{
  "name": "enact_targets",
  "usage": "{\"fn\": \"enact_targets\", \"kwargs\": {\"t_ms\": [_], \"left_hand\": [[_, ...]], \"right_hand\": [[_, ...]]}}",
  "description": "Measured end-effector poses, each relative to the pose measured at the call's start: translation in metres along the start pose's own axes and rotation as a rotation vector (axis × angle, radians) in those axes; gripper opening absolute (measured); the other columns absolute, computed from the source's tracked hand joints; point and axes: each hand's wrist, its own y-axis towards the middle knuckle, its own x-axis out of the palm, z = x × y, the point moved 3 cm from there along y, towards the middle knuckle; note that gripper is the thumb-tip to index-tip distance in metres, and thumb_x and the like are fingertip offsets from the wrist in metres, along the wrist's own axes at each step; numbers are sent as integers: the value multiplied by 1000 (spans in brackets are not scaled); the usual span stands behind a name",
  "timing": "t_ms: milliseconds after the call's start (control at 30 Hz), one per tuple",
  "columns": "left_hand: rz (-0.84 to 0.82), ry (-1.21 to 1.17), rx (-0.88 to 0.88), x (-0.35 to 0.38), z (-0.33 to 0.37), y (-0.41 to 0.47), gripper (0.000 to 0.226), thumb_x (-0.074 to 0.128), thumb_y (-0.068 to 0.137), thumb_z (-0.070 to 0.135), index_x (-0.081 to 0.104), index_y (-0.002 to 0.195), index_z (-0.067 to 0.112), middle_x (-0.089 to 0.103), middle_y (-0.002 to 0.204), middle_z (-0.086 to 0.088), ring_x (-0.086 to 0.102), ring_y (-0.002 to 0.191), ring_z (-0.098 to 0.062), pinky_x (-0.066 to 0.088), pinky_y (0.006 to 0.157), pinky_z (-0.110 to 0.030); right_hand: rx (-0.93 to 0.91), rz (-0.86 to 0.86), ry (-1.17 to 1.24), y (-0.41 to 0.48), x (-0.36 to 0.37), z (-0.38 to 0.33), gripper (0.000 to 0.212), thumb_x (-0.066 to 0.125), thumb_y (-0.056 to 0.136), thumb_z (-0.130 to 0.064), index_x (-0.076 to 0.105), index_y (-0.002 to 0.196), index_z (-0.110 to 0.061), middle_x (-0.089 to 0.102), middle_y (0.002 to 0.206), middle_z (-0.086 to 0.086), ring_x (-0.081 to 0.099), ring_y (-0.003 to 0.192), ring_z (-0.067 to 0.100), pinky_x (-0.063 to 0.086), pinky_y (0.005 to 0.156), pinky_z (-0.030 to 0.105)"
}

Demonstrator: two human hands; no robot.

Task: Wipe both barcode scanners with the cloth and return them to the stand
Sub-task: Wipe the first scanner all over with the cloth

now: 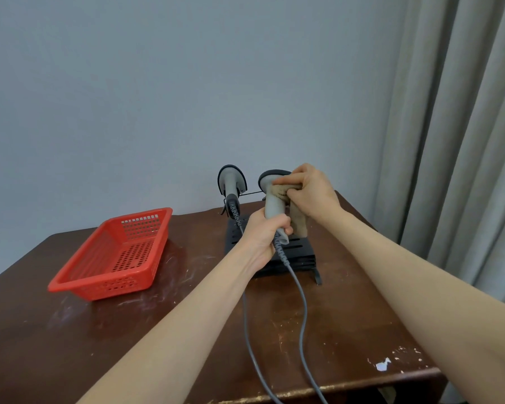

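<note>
My left hand (264,234) grips the handle of a grey barcode scanner (274,204), holding it upright above the black stand (299,256). My right hand (309,191) presses a tan cloth (298,220) against the scanner's head, and the cloth's loose end hangs down beside the handle. A second grey scanner (231,183) sits upright in the stand's wire holder at the left. Both scanners' grey cables (302,325) trail over the table toward me.
A red plastic basket (117,255) with nothing in it sits on the left of the dark wooden table (70,330). A grey wall is behind. Grey curtains (461,141) hang at the right. The table's near edge is chipped.
</note>
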Motion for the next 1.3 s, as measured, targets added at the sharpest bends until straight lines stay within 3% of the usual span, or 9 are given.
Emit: {"fn": "enact_targets", "kwargs": {"t_ms": [67, 133, 233, 333, 500, 667, 800, 1067, 1300], "left_hand": [[10, -9, 7, -1, 4, 2, 29, 41, 83, -19, 48, 73, 8, 42, 64, -7, 42, 47, -14, 38, 43, -20], [32, -24, 17, -6, 7, 3, 30, 40, 81, -21, 49, 71, 6, 44, 59, -7, 44, 44, -12, 38, 44, -21], [82, -19, 19, -17, 12, 3, 26, 42, 79, -22, 54, 80, 1, 50, 66, -6, 45, 48, -12, 38, 44, -20], [61, -87, 16, -21, 16, 4, 22, 46, 83, -19, 56, 94, -3, 53, 78, -10, 49, 54, -12, 45, 47, -18], [40, -71, 11, -13, 13, 0, 22, 50, 84, -18, 56, 95, 1, 55, 85, -12, 54, 66, -15, 49, 52, -18], [3, 17, 33, -1, 9, 0, 20, 50, 85, -15, 55, 87, 4, 53, 76, -12, 49, 49, -14, 42, 45, -21], [61, 113, 83, -2, 4, 1, 24, 48, 83, -16, 56, 87, 6, 53, 73, -10, 48, 57, -18, 39, 46, -24], [104, 346, 102, 5, 5, -2, 36, 49, 85, -6, 55, 115, 11, 59, 86, -6, 45, 58, -15, 40, 49, -22], [144, 307, 100, 0, -5, -1, 25, 48, 88, -5, 53, 105, 13, 55, 81, -9, 43, 57, -15, 39, 46, -22]], "right_hand": [[-21, -38, 32, -3, 2, -4, 41, 51, 86, -1, 71, 110, -27, 50, 98, -9, 49, 90, 5, 41, 81, 23], [-39, -237, 179, -10, 0, -11, 40, 51, 84, 3, 72, 107, -22, 56, 86, -11, 53, 75, -4, 40, 71, 13], [60, -474, 147, -15, -10, -10, 31, 56, 78, 0, 76, 86, -21, 67, 75, -7, 56, 64, -1, 44, 58, 10], [181, -274, -130, -9, -17, 7, 17, 62, 72, -20, 69, 81, -34, 68, 91, -2, 59, 85, 16, 51, 76, 28], [65, 132, 23, -2, -22, -6, 26, 56, 76, -17, 65, 98, -26, 67, 98, -1, 59, 94, 20, 49, 79, 33], [-84, -67, -18, -1, -5, -19, 37, 55, 80, -10, 70, 107, -30, 58, 107, -2, 56, 100, 17, 46, 88, 31], [-120, -318, 148, -12, -1, -27, 26, 60, 81, -8, 76, 90, -27, 57, 100, -5, 56, 97, 11, 44, 88, 23], [-67, -71, -186, 1, -3, -26, 33, 48, 91, -15, 70, 110, -32, 52, 112, -2, 54, 101, 20, 43, 82, 30], [-101, -338, -84, -10, 0, -31, 34, 50, 83, -12, 75, 92, -34, 50, 86, -16, 55, 98, 16, 48, 83, 35]]}}
